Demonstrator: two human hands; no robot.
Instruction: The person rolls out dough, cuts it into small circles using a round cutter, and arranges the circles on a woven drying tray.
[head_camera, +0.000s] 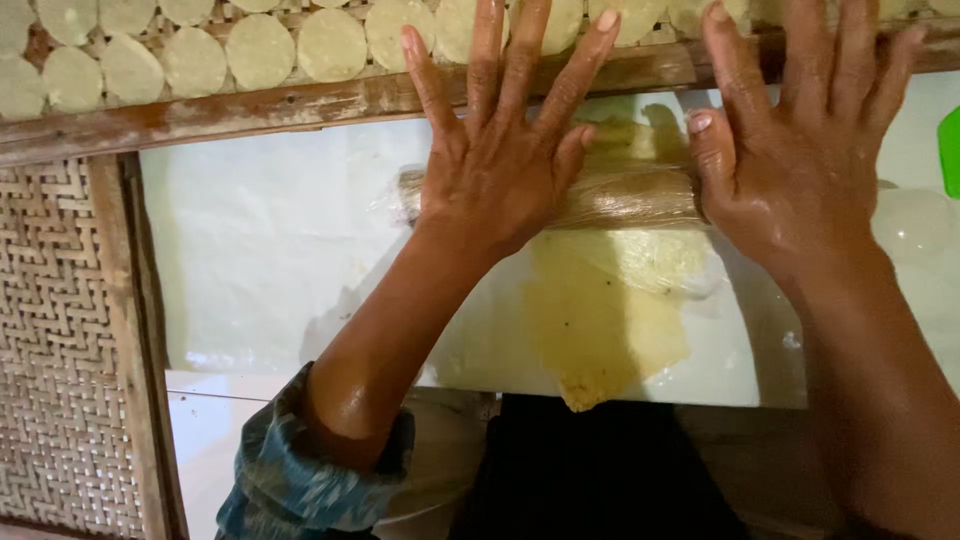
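White work board (260, 260) is lying flat, bearing a thin yellow dough sheet (600, 330) near its front edge. Plastic-wrapped roller (625, 197) is lying crosswise on the dough's far end. Left hand (500, 170) and right hand (800, 150) are pressing on it, palms flat, fingers spread, gripping nothing.

Soft, even daylight, faint shadows under the arms, slight motion blur.
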